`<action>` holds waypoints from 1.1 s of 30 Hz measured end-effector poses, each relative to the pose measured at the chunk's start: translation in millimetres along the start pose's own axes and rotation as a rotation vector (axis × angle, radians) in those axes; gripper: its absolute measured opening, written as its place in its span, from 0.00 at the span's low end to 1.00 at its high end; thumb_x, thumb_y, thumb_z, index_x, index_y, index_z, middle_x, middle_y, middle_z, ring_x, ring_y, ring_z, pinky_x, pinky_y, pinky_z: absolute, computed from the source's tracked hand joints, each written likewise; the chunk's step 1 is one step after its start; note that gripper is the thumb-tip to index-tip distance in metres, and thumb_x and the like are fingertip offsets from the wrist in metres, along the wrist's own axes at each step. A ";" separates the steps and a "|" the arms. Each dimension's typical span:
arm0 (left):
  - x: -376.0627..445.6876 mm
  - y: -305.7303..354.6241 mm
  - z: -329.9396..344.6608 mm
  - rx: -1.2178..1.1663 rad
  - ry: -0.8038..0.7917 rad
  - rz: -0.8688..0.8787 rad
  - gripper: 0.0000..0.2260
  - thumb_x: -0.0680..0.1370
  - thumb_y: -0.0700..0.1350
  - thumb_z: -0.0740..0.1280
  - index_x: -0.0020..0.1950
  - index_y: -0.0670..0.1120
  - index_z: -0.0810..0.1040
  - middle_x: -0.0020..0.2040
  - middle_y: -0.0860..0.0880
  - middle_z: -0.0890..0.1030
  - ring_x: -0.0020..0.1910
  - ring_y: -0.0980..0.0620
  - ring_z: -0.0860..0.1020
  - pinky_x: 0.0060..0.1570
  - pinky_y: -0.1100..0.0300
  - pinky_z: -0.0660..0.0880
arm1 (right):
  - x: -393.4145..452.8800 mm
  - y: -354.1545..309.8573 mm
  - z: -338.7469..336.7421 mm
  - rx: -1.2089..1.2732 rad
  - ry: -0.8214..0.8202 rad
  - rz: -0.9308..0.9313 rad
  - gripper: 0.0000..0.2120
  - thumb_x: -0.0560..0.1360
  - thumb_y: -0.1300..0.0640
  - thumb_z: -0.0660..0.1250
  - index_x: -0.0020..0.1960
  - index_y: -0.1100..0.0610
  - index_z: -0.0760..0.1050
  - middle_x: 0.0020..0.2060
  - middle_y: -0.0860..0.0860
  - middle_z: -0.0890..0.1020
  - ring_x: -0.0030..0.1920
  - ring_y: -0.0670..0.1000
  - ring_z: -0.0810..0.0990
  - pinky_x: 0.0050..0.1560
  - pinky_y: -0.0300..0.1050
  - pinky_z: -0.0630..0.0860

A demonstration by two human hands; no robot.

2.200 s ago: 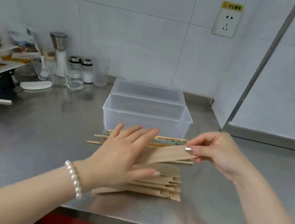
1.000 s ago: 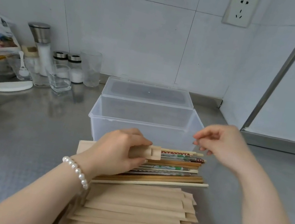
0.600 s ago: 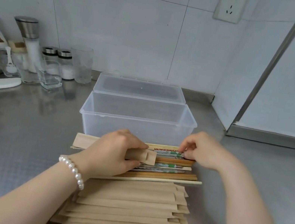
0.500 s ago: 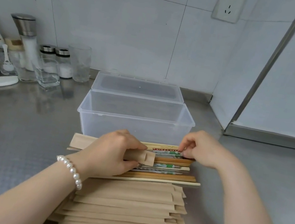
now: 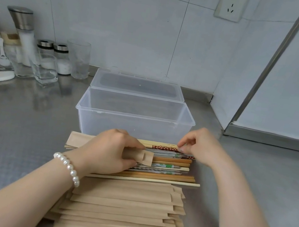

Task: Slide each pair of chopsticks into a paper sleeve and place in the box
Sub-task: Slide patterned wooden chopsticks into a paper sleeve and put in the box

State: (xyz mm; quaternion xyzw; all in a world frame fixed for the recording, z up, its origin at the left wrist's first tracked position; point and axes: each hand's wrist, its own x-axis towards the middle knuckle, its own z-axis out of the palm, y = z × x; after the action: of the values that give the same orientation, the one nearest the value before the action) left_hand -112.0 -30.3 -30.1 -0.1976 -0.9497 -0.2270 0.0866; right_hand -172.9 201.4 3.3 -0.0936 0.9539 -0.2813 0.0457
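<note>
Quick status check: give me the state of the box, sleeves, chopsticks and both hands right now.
Box: lid open, nothing visible inside.
Held sleeve: unfilled.
Sleeve stack: flat on counter.
Chopsticks: loose, unsleeved.
Left hand: grips held sleeve.
Right hand: pinching at chopstick ends.

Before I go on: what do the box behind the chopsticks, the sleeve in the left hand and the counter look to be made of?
Box: looks like clear, slightly frosted plastic; the counter shows through its walls.
Sleeve held by the left hand: matte brown paper, kraft-like, with a folded flap at its open end.
Counter: probably stainless steel, with a fine embossed texture and blurred reflections of the glasses.
</note>
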 end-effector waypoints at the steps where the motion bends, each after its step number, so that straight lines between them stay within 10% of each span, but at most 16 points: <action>1: -0.3 0.0 0.0 0.002 0.000 0.002 0.19 0.68 0.51 0.70 0.59 0.55 0.77 0.50 0.52 0.80 0.51 0.53 0.77 0.54 0.58 0.73 | 0.9 0.3 2.1 -0.006 -0.015 -0.005 0.07 0.70 0.63 0.73 0.37 0.52 0.80 0.29 0.45 0.76 0.33 0.45 0.74 0.32 0.35 0.66; 20: 0.0 2.5 -0.2 -0.013 -0.007 -0.006 0.20 0.69 0.50 0.71 0.61 0.56 0.76 0.52 0.51 0.79 0.52 0.53 0.75 0.55 0.58 0.71 | 2.6 3.6 3.7 0.007 -0.098 -0.074 0.10 0.70 0.61 0.73 0.34 0.52 0.75 0.31 0.48 0.74 0.31 0.45 0.70 0.34 0.37 0.67; 33: -2.3 0.6 -17.9 -0.008 0.279 0.080 0.18 0.69 0.51 0.65 0.56 0.47 0.79 0.41 0.51 0.81 0.40 0.49 0.78 0.43 0.58 0.74 | -6.6 -6.3 -19.4 1.226 0.474 -0.174 0.09 0.77 0.69 0.59 0.46 0.58 0.75 0.31 0.50 0.84 0.29 0.48 0.82 0.30 0.37 0.77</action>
State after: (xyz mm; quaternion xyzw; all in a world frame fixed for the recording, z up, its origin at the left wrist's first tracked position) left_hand -108.4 -38.9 -14.7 -0.2021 -0.9189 -0.2524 0.2258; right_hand -168.2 207.8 23.2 -0.0627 0.5942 -0.7890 -0.1432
